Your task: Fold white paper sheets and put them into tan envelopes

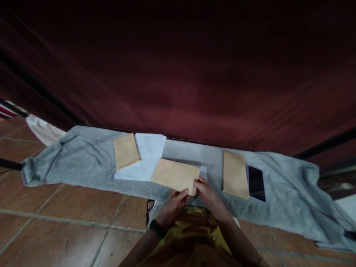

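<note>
A brown paper envelope [175,174] is held in front of me by both hands, tilted slightly, its far left corner over white paper. My left hand [177,202] pinches its near edge close to the right corner. My right hand [205,190] has its fingers closed on the right end, where a narrow flap shows. A bit of white paper [204,172] shows behind that end; whether it touches the envelope I cannot tell. To the left, a stack of brown envelopes [126,151] lies on white sheets [150,146]. Another stack of brown envelopes [235,174] lies to the right.
A phone [256,183] with a dark screen lies right of the right stack. Everything rests on a grey cloth [91,155] over a long narrow surface. A dark red curtain-like sheet [178,92] rises behind it. Tiled floor [75,237] shows below.
</note>
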### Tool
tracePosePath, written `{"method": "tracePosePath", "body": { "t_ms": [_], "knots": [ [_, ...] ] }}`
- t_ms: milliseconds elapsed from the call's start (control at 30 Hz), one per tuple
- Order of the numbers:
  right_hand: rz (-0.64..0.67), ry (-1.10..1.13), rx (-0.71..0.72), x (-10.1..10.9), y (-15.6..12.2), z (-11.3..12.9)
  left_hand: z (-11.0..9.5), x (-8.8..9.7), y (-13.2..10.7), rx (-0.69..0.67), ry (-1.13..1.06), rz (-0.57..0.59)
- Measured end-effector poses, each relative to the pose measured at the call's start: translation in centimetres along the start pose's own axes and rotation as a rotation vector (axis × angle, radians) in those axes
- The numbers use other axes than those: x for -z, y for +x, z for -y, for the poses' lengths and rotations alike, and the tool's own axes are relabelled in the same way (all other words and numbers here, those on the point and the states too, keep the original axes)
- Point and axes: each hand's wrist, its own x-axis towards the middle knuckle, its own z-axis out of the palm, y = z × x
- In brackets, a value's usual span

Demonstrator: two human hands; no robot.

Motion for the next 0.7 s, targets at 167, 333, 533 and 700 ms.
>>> {"method": "tracePosePath", "body": {
  "t_ms": [167, 333, 533, 700],
  "knots": [
    [-0.158, -0.233, 0.088, 1.6, 0.9, -0.8, -0.1, 0.2, -1.3, 0.022, 0.362, 0.243],
    [-0.187, -0.291, 0.14, 2.3, 0.7, -0.9, -3.3, 0.1, -0.1, -0.705, 1.157, 0.074],
    [-0.126, -0.268, 0.182, 2.7, 0.2, -0.8, -6.3, 1.3, 3.9, -0.875, 1.662, 0.133],
    [-0.21, -0.373, 0.171, 3.7, 0.3, -1.5, -6.6, 1.6, 4.2, -0.895, 1.702, 0.222]
  ]
}}
